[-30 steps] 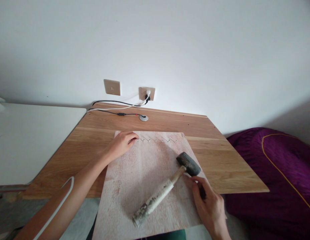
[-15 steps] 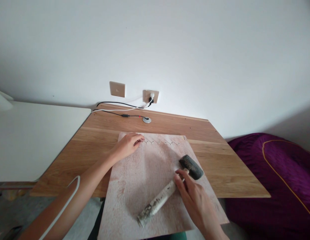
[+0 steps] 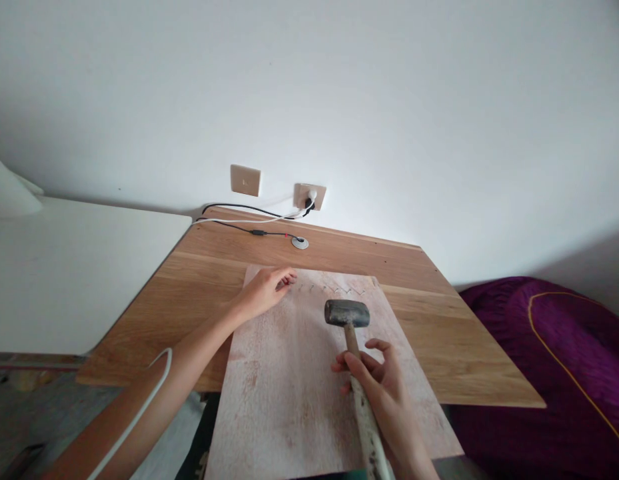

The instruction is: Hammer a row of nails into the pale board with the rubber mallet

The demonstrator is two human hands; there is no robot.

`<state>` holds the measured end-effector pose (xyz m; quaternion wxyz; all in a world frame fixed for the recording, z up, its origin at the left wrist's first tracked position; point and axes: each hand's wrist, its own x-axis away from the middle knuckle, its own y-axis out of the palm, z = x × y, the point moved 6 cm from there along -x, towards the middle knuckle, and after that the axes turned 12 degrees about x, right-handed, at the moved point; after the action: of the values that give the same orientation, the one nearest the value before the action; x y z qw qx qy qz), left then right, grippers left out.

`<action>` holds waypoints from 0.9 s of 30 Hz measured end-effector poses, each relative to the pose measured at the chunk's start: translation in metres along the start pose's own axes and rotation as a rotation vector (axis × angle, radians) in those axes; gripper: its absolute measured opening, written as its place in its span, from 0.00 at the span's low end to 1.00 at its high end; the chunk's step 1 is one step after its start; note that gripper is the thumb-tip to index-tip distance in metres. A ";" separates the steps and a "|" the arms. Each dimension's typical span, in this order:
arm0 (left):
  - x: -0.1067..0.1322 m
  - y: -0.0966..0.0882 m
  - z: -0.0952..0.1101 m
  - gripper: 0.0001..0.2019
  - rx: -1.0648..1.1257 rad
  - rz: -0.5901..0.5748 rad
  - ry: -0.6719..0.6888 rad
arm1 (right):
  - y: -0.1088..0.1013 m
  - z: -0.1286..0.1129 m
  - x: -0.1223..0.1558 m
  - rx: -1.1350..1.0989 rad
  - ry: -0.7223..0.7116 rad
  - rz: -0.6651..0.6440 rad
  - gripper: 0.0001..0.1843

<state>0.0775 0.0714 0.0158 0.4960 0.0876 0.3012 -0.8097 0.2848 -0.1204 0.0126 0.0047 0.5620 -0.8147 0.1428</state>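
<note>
My right hand (image 3: pixel 376 383) grips a mallet (image 3: pixel 347 313) by its pale, paint-stained handle, just below the dark, blocky head. The mallet is over a whitish, worn-looking board (image 3: pixel 279 400), with its head toward the far edge. Along that far edge stands a row of several small nails (image 3: pixel 348 291). At the left end of the row my left hand (image 3: pixel 269 288) rests on the board, its fingers curled and pinched together. Whatever is between those fingertips is too small to make out.
The board lies on a wooden desk (image 3: pixel 469 353) against a white wall. Cables (image 3: pixel 249 213) run from a wall socket (image 3: pixel 309 196) along the back. A white table (image 3: pixel 99 280) adjoins at left; a purple beanbag-like object (image 3: pixel 499 333) is at right.
The mallet has swung from lying slantwise, head to the right, to pointing away from me, head near the nails. My right hand now wraps its handle. My left hand stays at the row's end.
</note>
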 end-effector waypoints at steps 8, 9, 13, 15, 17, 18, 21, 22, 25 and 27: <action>-0.001 -0.001 -0.004 0.14 -0.027 0.005 -0.020 | 0.027 -0.035 -0.012 -0.046 -0.026 -0.100 0.27; -0.002 0.000 -0.005 0.14 -0.023 0.003 -0.026 | 0.028 -0.040 -0.014 -0.012 -0.042 -0.113 0.27; -0.003 0.000 -0.007 0.16 0.007 -0.010 -0.039 | 0.036 -0.059 -0.023 0.145 -0.158 -0.071 0.24; -0.004 -0.001 -0.007 0.17 0.014 -0.021 -0.055 | 0.046 -0.064 -0.029 0.220 -0.195 -0.094 0.21; -0.004 -0.002 -0.007 0.18 0.023 -0.027 -0.083 | 0.054 -0.065 -0.036 0.322 -0.232 -0.128 0.18; -0.004 -0.003 -0.007 0.18 0.031 -0.025 -0.095 | 0.058 -0.066 -0.040 0.394 -0.268 -0.131 0.17; -0.003 -0.004 -0.004 0.18 0.063 -0.020 -0.115 | 0.061 -0.070 -0.049 0.640 -0.459 -0.041 0.15; -0.003 -0.005 -0.003 0.18 0.074 -0.018 -0.118 | 0.062 -0.070 -0.050 0.712 -0.529 -0.008 0.15; -0.003 -0.005 -0.001 0.19 0.075 -0.019 -0.112 | 0.068 -0.067 -0.052 0.864 -0.646 0.003 0.14; -0.004 -0.006 0.000 0.20 0.040 -0.011 -0.086 | 0.072 -0.065 -0.051 0.935 -0.665 -0.030 0.14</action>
<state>0.0744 0.0763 0.0195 0.5022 0.0613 0.2637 -0.8213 0.2277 -0.0344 0.0498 -0.4989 0.5306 -0.6145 0.3033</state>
